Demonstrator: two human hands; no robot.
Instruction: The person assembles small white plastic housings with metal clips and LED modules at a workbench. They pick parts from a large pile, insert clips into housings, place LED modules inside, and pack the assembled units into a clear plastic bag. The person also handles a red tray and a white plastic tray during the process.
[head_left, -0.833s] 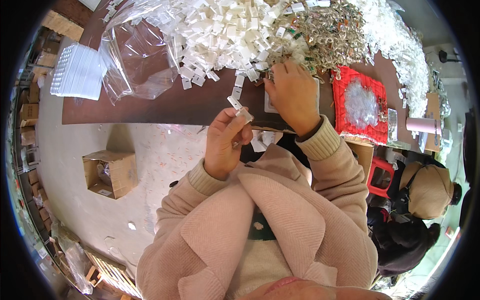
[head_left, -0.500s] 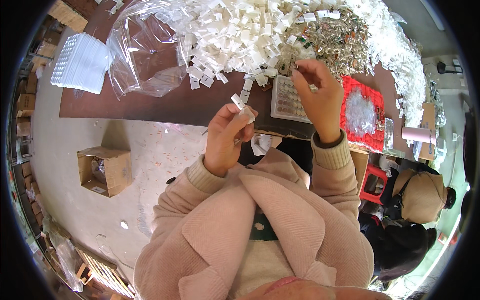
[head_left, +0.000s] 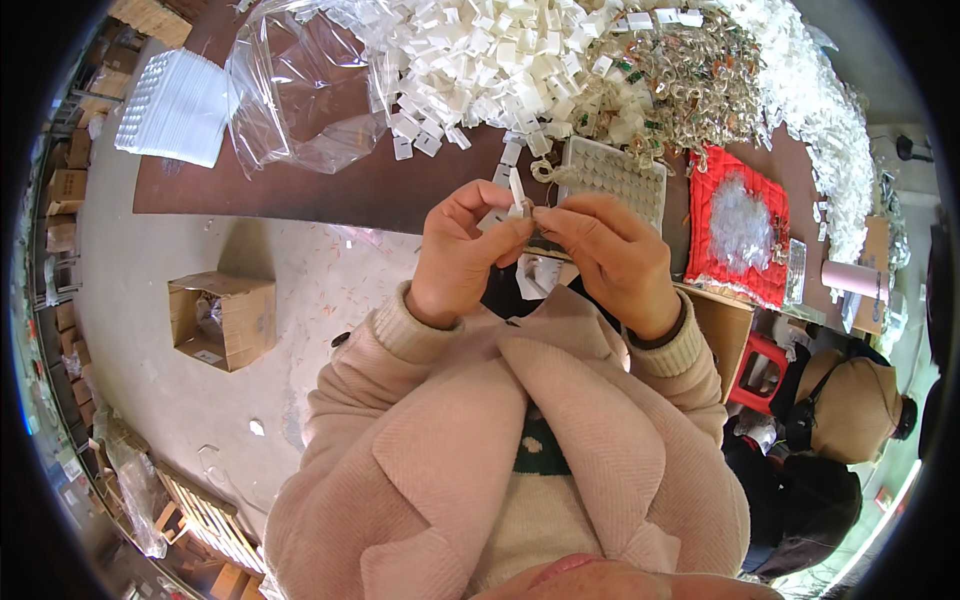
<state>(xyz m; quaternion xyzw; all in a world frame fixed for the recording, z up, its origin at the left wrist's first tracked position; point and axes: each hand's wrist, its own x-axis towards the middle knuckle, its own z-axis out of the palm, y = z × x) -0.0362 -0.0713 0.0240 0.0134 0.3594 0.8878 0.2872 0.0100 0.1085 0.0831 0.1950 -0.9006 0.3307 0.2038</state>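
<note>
White, one piece (head_left: 517,187) sits in left hand (head_left: 458,252) beside right hand (head_left: 618,262).

Bright light glints off the clear plastic (head_left: 305,95); fisheye edges bend into black.

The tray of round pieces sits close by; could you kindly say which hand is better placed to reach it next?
Probably the right hand, which is nearer the tray, just below it in view; the left hand, farther left, grips a white piece that the right seems to touch.

Left grip (head_left: 462,255) pinched; right grip (head_left: 625,265) likewise
</note>
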